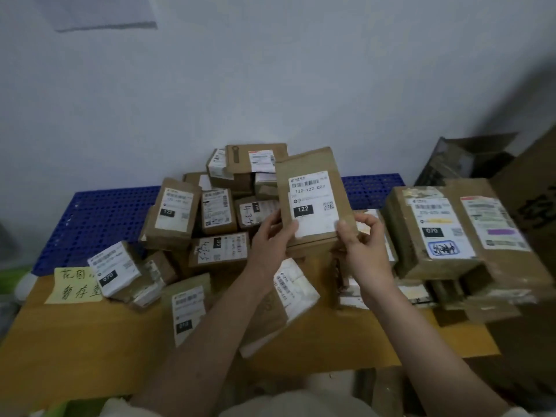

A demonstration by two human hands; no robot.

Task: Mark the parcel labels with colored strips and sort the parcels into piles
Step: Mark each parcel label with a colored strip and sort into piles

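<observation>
Two hands hold one brown parcel [313, 197] up over the heap in the head view. The left hand [269, 239] grips the parcel's lower left edge, thumb lying on the white label [313, 203] and the other fingers [270, 219] curled behind the cardboard. The right hand [365, 245] takes the lower right corner, thumb pressed on the label's edge and fingers bent round the side. The label faces the camera, slightly tilted, and reads 122-122-007 with a black box marked 122.

Under and behind the held parcel, a pile of small brown parcels [216, 212] lies jumbled on the tabletop [75, 341], most with white labels; some show 070, one shows 127, and two carry handwritten numbers. To the right a large box [433, 233] marked 070 leans on other boxes, with a second large box [505, 236] just beside it. A yellow note [70, 285] with handwritten characters lies at the left, touching a parcel marked 070 [115, 269]. A blue perforated panel [99, 218] lies behind the pile, against the pale wall [270, 70]. An open carton [469, 158] stands in the right corner.
</observation>
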